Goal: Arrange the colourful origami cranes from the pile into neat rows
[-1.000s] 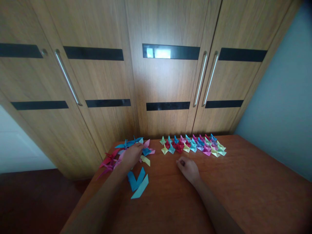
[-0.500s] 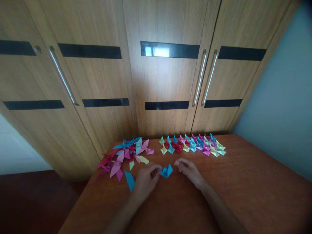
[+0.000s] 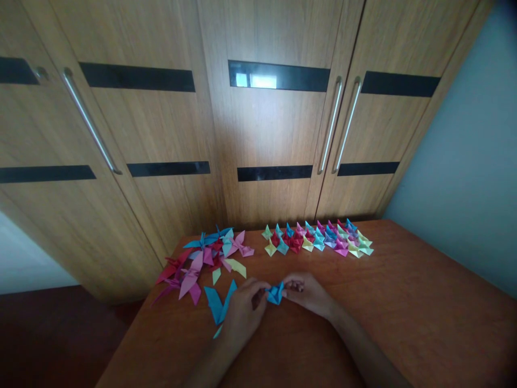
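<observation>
A small blue folded paper boat (image 3: 275, 294) is held just above the table between my two hands. My left hand (image 3: 245, 310) pinches its left end between thumb and fingertips. At its right end, the thumb and fingers of my right hand (image 3: 309, 292) are closed on the paper. Behind and beside my left hand lies a blue folded paper piece (image 3: 214, 304) with two long points, partly hidden by that hand. Two pale yellow paper pieces, a small one (image 3: 217, 276) and a longer one (image 3: 237, 267), rest beyond my left hand.
A loose pile of folded paper cranes (image 3: 191, 277) in pink, red and blue covers the table's left side. Rows of small colourful paper boats (image 3: 319, 240) stand along the back. The brown wooden table (image 3: 404, 312) meets a wooden wardrobe (image 3: 274, 202) behind.
My right hand has moved left and closed on the blue paper boat's right end. The view has shifted slightly, and more of the blue piece beside my left hand now shows.
</observation>
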`<state>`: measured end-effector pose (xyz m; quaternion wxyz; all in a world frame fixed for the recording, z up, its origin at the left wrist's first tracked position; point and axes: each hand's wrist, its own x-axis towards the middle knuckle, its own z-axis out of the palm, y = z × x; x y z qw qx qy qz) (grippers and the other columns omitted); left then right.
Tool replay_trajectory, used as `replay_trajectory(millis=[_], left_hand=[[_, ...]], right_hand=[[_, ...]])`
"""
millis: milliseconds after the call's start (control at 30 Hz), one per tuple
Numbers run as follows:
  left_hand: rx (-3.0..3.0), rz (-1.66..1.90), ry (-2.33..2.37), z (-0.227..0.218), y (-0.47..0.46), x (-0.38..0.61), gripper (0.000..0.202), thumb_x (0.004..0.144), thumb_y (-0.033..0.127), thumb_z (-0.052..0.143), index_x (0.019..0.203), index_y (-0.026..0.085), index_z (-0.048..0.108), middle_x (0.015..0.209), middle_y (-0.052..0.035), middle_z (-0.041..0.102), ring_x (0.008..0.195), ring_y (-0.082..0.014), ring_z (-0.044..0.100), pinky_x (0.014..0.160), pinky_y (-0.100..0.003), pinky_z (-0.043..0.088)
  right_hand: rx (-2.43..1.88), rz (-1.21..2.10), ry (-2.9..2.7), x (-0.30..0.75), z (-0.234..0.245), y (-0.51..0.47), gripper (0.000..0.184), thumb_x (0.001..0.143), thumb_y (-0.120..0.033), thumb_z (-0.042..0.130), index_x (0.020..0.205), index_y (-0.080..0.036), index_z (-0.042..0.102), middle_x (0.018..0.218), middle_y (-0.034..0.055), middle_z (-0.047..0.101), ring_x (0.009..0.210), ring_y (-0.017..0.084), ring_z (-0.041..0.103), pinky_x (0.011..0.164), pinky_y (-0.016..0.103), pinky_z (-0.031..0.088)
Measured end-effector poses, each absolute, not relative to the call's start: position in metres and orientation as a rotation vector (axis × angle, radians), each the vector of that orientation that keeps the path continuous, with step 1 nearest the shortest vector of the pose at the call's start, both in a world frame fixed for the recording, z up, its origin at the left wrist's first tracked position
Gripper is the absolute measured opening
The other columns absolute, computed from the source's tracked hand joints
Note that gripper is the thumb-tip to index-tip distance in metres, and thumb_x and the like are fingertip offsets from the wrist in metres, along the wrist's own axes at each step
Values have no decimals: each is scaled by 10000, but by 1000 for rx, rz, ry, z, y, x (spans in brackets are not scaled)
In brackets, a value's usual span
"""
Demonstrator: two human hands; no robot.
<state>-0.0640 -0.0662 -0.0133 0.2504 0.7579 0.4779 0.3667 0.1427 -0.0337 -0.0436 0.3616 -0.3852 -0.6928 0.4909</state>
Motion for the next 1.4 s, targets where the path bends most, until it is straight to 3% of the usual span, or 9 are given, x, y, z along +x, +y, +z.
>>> replay_trajectory(millis=[267, 433, 533, 633, 867, 1400], left_hand=[[1923, 1072, 1317, -26, -69, -61, 359, 808, 180, 480, 1159, 232, 532, 937, -28, 642, 815, -153, 604, 764, -281, 487], [1950, 1003, 1268, -27, -75, -54, 267, 816, 165, 459, 1044, 213, 590, 890, -23, 643, 741, -136, 594, 685, -246, 480], [1991, 950, 1253, -26, -78, -52, 240, 811, 151, 453, 969, 209, 624, 844, -20, 638, 710, -131, 582, 655, -230, 462], [2013, 927, 1236, -25, -79, -51, 226, 809, 146, 449, 915, 206, 639, 818, -20, 629, 697, -128, 571, 639, -219, 447], [2014, 910, 1228, -28, -79, -51, 212, 821, 159, 443, 871, 200, 644, 806, -16, 629, 672, -120, 557, 608, -210, 420], [2001, 855, 1200, -33, -81, -49, 225, 812, 156, 445, 875, 195, 657, 797, -18, 628, 689, -121, 570, 612, -203, 426]], right_hand=[[-1052, 1169, -1724, 160, -35, -29, 261, 724, -418, 667, 811, -172, 670, 740, 9, 662, 674, 137, 587, 622, 239, 452], [-1340, 690, -1547, 210, -35, -18, 278, 785, -436, 560, 821, -177, 652, 775, 41, 679, 750, 185, 620, 693, 272, 461], [-1699, 307, -1392, 243, -42, -15, 298, 772, -448, 543, 878, -192, 652, 794, 61, 696, 767, 225, 641, 679, 289, 456], [-2021, 126, -1364, 259, -48, -14, 316, 792, -450, 495, 951, -222, 646, 843, 75, 705, 791, 254, 652, 661, 301, 450], [-2465, 112, -1436, 246, -47, -16, 410, 846, -519, 348, 994, -253, 622, 882, 139, 685, 799, 315, 651, 617, 362, 454], [-2546, 120, -1493, 236, -45, -3, 389, 880, -462, 335, 1083, -240, 583, 977, 143, 662, 854, 297, 647, 697, 404, 473]])
